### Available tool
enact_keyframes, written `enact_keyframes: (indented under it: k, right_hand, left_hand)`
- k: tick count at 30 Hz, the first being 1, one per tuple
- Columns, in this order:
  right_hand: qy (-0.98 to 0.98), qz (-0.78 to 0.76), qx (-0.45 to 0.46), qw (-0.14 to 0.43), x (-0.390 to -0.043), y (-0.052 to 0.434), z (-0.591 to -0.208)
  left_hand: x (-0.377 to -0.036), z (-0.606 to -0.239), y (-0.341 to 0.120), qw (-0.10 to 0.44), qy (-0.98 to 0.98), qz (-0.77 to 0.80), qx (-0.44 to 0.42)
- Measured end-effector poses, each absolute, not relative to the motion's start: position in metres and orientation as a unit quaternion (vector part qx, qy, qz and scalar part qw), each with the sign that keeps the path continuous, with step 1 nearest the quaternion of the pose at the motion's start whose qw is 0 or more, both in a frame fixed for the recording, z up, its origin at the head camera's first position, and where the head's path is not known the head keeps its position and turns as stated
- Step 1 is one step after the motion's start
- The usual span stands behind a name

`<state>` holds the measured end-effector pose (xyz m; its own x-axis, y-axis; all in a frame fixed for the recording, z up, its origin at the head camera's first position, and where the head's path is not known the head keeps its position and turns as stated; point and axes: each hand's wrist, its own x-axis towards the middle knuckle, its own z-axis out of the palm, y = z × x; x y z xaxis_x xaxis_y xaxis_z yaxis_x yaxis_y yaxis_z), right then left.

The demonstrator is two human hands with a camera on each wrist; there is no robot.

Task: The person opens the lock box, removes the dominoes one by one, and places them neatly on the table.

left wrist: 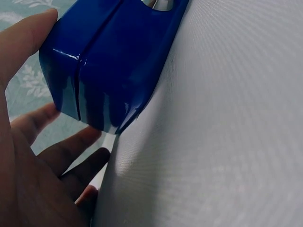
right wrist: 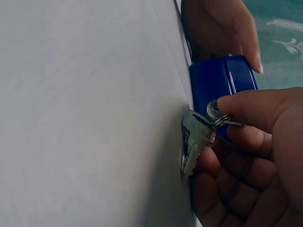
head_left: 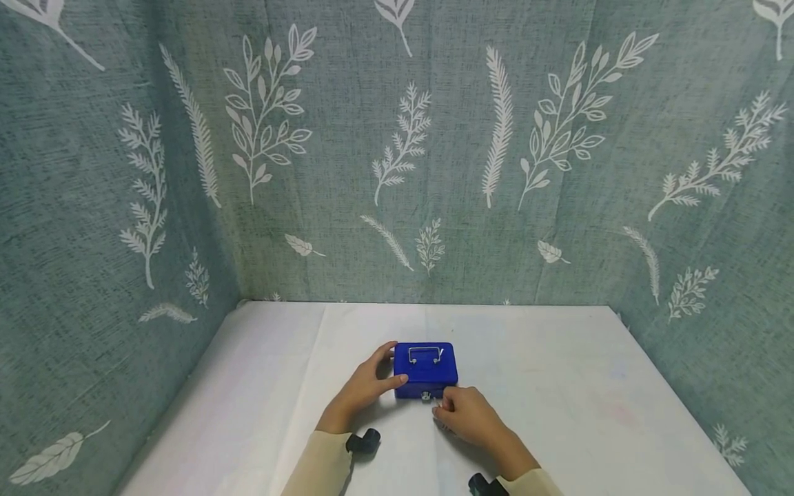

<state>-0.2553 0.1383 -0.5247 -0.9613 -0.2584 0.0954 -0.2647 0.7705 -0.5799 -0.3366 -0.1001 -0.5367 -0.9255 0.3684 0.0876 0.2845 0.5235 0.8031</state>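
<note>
Nearest me, my right hand (head_left: 469,413) pinches a key (right wrist: 232,123) at the lock (right wrist: 213,109) of a small blue cash box (head_left: 426,370) mid-tabletop (head_left: 558,386); a spare key (right wrist: 194,142) dangles. Beyond, my left hand (head_left: 366,386) steadies the box, fingers relaxed. Lid closed, so unlocking seems unfinished.

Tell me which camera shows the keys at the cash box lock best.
The right wrist view: the keys hang on a ring pinched by the right hand at the blue cash box lock. The head view shows only a tiny glint there; the left wrist view shows no keys.
</note>
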Motion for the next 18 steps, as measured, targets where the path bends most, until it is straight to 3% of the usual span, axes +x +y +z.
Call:
enact_keyframes:
  k: [18]
  right_hand:
    - [-0.952,0.265,0.150,0.031,-0.262,0.119,-0.525]
  left_hand:
    - [-0.338,-0.537,-0.101,0.049,0.869,0.456,0.184]
